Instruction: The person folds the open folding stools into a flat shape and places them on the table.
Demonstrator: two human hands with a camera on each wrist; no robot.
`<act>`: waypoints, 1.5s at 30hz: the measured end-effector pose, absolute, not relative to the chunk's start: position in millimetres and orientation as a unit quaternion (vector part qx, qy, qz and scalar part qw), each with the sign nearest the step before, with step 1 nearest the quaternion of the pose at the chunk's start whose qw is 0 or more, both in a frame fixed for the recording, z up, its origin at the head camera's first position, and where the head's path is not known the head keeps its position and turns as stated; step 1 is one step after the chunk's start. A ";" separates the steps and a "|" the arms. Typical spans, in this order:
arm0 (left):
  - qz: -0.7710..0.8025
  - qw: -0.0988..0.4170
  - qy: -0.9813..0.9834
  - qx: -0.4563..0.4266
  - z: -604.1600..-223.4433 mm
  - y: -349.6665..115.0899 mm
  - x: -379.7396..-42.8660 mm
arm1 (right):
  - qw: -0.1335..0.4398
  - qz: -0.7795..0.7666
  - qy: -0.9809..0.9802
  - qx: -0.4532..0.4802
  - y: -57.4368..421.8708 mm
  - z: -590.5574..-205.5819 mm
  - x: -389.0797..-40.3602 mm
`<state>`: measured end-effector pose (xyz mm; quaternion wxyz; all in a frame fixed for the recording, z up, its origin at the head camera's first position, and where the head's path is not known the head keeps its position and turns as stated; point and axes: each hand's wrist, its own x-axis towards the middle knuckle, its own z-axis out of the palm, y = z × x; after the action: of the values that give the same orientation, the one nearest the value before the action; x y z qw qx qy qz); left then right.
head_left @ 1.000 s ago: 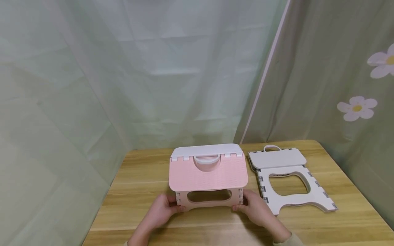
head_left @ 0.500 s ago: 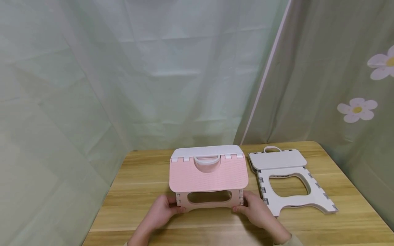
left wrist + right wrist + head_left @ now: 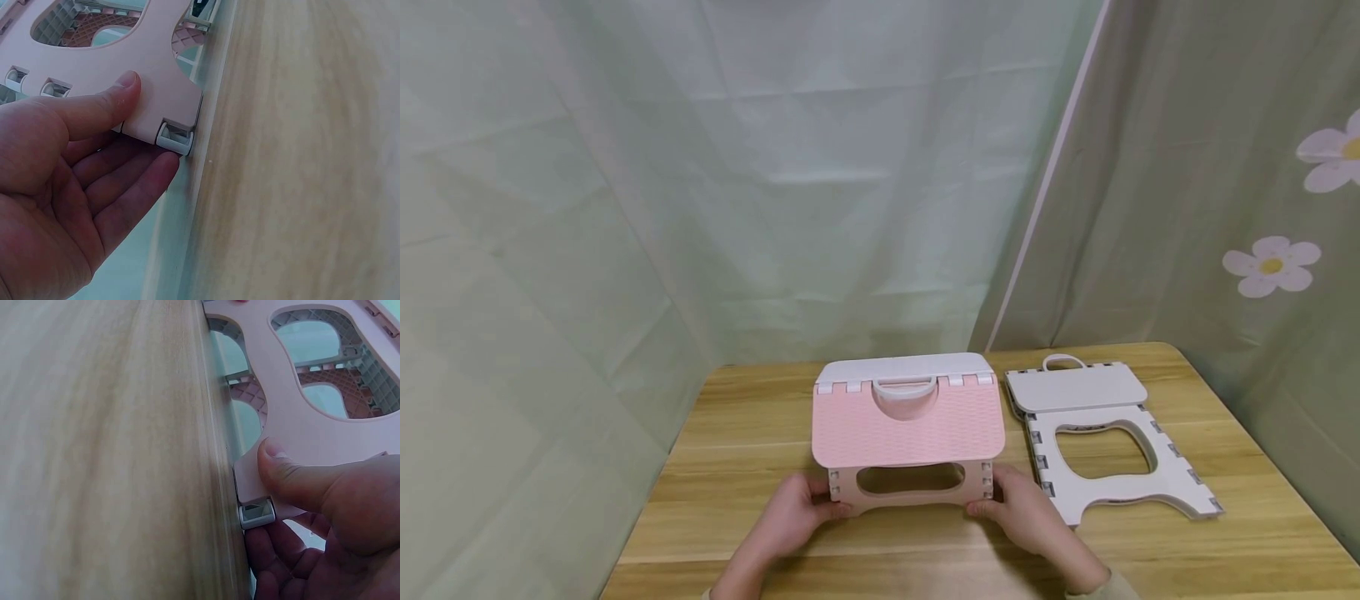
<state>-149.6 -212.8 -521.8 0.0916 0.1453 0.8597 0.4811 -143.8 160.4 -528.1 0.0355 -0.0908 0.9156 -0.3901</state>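
A pink and white folding stool (image 3: pixel 906 433) stands unfolded near the middle of the table, its white carry handle (image 3: pixel 905 391) lying across the top. My left hand (image 3: pixel 797 510) grips the stool's left front leg low down. In the left wrist view the left thumb (image 3: pixel 115 106) lies on the pink leg panel (image 3: pixel 150 75) and the fingers reach behind its edge. On the other side my right hand (image 3: pixel 1018 510) holds the right front leg, thumb on the front face. The right wrist view shows the right thumb (image 3: pixel 290 478) on the panel near its foot, fingers behind.
A white folding stool (image 3: pixel 1105 442) lies folded flat on the wooden table (image 3: pixel 737 450), right of the pink one, with its handle loop (image 3: pixel 1063 360) toward the back. Pale green curtains (image 3: pixel 850 208) hang behind and to the left; a flowered curtain (image 3: pixel 1180 200) hangs at the right.
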 end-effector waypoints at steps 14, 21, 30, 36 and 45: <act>0.488 0.095 0.855 0.148 -522.3 -212.4 -148.8 | 0.035 -0.391 0.915 -0.095 160.3 -528.9 -143.1; 0.480 0.093 0.859 0.149 -521.5 -212.0 -148.4 | 0.038 -0.387 0.917 -0.089 160.1 -528.3 -143.2; 0.481 0.095 0.858 0.151 -521.6 -212.0 -148.9 | 0.035 -0.386 0.917 -0.094 160.7 -529.8 -143.8; 0.482 0.096 0.858 0.147 -522.4 -212.0 -149.0 | 0.037 -0.388 0.917 -0.089 160.5 -530.0 -143.6; 0.477 0.091 0.862 0.148 -522.0 -211.5 -149.3 | 0.034 -0.390 0.916 -0.085 160.2 -529.5 -143.1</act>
<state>-149.3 -211.5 -522.0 0.0915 0.1479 0.8616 0.4770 -143.1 160.2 -529.5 0.0340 -0.0847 0.9162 -0.3901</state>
